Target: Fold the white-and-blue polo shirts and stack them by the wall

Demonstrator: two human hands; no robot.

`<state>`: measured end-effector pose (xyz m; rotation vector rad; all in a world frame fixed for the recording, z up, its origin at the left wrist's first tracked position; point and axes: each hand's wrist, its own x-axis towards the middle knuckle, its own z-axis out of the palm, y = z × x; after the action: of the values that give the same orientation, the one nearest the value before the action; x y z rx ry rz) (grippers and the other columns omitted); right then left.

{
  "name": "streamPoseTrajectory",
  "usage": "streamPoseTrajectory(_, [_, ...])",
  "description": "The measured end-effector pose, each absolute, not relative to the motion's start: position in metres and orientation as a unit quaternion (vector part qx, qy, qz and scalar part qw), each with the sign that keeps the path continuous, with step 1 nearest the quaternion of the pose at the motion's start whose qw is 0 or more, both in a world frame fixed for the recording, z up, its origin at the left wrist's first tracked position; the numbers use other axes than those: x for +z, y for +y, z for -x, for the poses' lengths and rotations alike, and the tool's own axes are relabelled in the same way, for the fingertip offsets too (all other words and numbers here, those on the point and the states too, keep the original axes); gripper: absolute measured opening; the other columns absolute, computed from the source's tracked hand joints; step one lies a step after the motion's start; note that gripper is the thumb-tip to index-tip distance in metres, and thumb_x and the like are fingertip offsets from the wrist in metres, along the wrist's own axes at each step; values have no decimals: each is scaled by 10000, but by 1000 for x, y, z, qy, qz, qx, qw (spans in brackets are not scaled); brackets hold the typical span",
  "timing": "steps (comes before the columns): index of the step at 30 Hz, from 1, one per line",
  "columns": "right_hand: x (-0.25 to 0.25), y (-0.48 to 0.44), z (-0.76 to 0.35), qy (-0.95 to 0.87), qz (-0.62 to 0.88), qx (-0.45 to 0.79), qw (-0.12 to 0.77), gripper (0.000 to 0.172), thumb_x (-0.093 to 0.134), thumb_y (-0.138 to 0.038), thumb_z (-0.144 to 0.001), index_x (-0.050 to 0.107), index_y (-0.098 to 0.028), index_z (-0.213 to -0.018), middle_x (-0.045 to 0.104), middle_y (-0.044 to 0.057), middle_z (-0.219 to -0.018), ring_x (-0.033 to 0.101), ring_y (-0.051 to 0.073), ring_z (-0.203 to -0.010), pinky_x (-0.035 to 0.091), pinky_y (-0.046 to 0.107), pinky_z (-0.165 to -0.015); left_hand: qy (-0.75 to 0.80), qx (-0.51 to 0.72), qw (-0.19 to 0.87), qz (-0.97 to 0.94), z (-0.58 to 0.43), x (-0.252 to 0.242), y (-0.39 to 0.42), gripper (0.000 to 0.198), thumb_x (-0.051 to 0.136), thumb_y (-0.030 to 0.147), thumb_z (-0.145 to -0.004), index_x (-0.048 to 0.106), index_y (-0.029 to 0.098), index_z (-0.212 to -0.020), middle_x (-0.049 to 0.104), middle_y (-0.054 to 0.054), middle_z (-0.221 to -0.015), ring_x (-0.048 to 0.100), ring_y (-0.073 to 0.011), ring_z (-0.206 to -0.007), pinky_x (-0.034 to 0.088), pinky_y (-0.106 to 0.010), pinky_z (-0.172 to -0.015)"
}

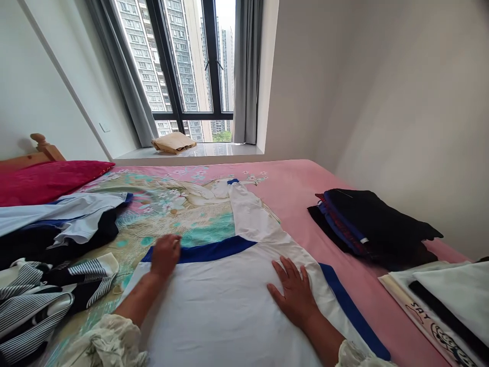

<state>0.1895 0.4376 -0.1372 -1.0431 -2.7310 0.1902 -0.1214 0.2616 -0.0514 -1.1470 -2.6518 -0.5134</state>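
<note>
A white shirt (214, 300) with blue side strips lies spread across the bed before me. One sleeve (250, 214) stretches away toward the window and ends in a blue cuff. My left hand (166, 255) is closed at the blue strip (217, 250) along the shirt's far edge, near its left end; the fingertips are partly hidden. Resting flat on the white cloth, my right hand (294, 290) has its fingers spread. A second blue strip (355, 311) runs along the shirt's right side.
Rumpled clothes, including a striped black-and-white garment (34, 300) and a white one (84, 209), lie left. Folded dark clothes (374, 219) and folded light clothes (454, 290) are stacked right. A red pillow (57, 178) is far left; a beige bundle (173, 142) sits on the windowsill.
</note>
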Motion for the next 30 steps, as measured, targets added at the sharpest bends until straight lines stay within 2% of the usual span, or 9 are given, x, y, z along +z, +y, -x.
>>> streamPoseTrajectory(3, [-138, 438, -190, -926, 356, 64, 106, 619, 306, -601, -889, 336, -299, -1428, 242, 31, -1530, 162, 237, -1411, 36, 522, -1135, -771, -160, -3, 617, 77, -77, 271, 267, 431, 308, -911, 671, 276, -1022, 644, -38, -1154, 558, -153, -1103, 406, -302, -1013])
streamPoseTrajectory(5, [-139, 438, -190, -926, 356, 60, 108, 619, 304, -604, -889, 336, -301, -1427, 243, 28, -1530, 162, 238, -1411, 36, 524, -1135, -681, -129, -71, 717, 69, -88, 276, 373, 423, 398, -899, 560, 341, -1241, 532, -25, -1355, 468, -188, -1245, 284, -375, -1114])
streamPoseTrajectory(9, [-141, 438, -189, -928, 353, 56, 109, 616, 298, -605, -891, 334, -304, -1428, 248, 26, -1528, 170, 239, -1408, 36, 521, -1135, -863, -48, -58, 499, 124, -85, 276, 625, 399, 538, -864, 326, 276, -1426, 236, -73, -1539, 187, -284, -1416, 10, -588, -1123])
streamPoseTrajectory(12, [-138, 437, -189, -927, 356, 59, 105, 614, 313, -597, -889, 348, -295, -1422, 259, 37, -1523, 180, 244, -1404, 36, 524, -1132, -947, -46, 45, 315, 161, -79, 265, 621, 317, 476, -900, 307, 162, -1436, 135, -132, -1555, 108, -297, -1431, 19, -608, -1106])
streamPoseTrajectory(14, [-136, 437, -189, -926, 357, 59, 104, 611, 328, -585, -886, 354, -288, -1420, 262, 43, -1522, 181, 248, -1403, 40, 527, -1129, -921, -55, 83, 376, 160, -83, 250, 579, 269, 426, -919, 295, 181, -1443, 155, -92, -1557, 113, -238, -1435, 42, -520, -1139])
streamPoseTrajectory(17, [-135, 436, -189, -927, 356, 56, 102, 606, 340, -570, -885, 364, -277, -1414, 269, 53, -1518, 186, 250, -1401, 45, 530, -1125, -842, -35, 14, 538, 146, -98, 222, 547, 285, 459, -912, 309, 295, -1434, 241, 0, -1539, 170, -176, -1424, 25, -416, -1159])
streamPoseTrajectory(19, [-136, 435, -189, -928, 356, 50, 103, 603, 349, -563, -884, 367, -273, -1413, 274, 57, -1515, 188, 251, -1399, 41, 530, -1124, -871, -18, -20, 491, 148, -103, 206, 573, 300, 488, -899, 296, 291, -1437, 254, -10, -1534, 183, -195, -1421, -13, -467, -1150])
streamPoseTrajectory(23, [-138, 435, -189, -926, 360, 46, 105, 599, 357, -558, -881, 367, -278, -1411, 280, 57, -1512, 196, 256, -1395, 42, 534, -1122, -967, -8, 39, 250, 169, -91, 194, 588, 269, 418, -904, 325, 151, -1425, 225, -107, -1538, 150, -248, -1426, -5, -572, -1115])
streamPoseTrajectory(30, [-132, 436, -189, -927, 360, 53, 96, 606, 352, -568, -883, 348, -285, -1419, 259, 48, -1522, 168, 241, -1404, 26, 520, -1126, -907, -19, 41, 418, 138, -108, 190, 625, 289, 537, -879, 308, 258, -1437, 258, -15, -1533, 154, -208, -1428, -11, -472, -1149])
